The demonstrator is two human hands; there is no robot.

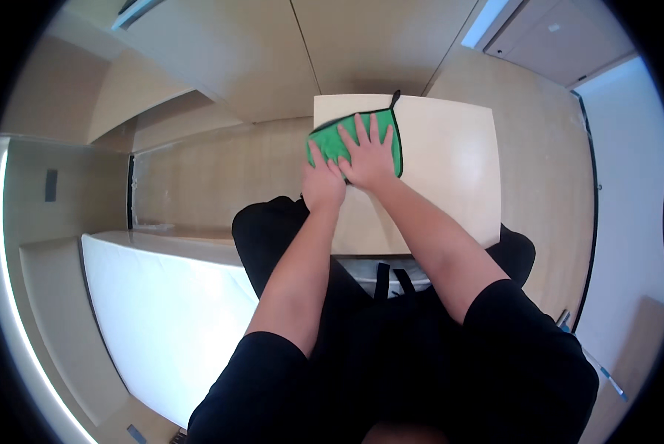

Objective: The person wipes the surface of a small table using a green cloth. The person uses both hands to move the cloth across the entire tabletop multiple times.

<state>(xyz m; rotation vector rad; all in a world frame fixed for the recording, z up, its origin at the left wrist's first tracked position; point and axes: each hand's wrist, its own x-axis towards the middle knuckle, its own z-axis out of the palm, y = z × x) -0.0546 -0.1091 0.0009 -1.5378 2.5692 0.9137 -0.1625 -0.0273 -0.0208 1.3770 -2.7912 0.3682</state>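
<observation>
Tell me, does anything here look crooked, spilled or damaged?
Slightly crooked: the green cloth, under the left hand and right hand, lies askew on the pale tabletop, its left end poking past the edge. I see no spill or damage.

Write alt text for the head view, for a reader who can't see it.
A person's left hand and right hand rest on a green cloth with black edging, at the far left of a pale tabletop. A white, mattress-like surface lies lower left.
</observation>
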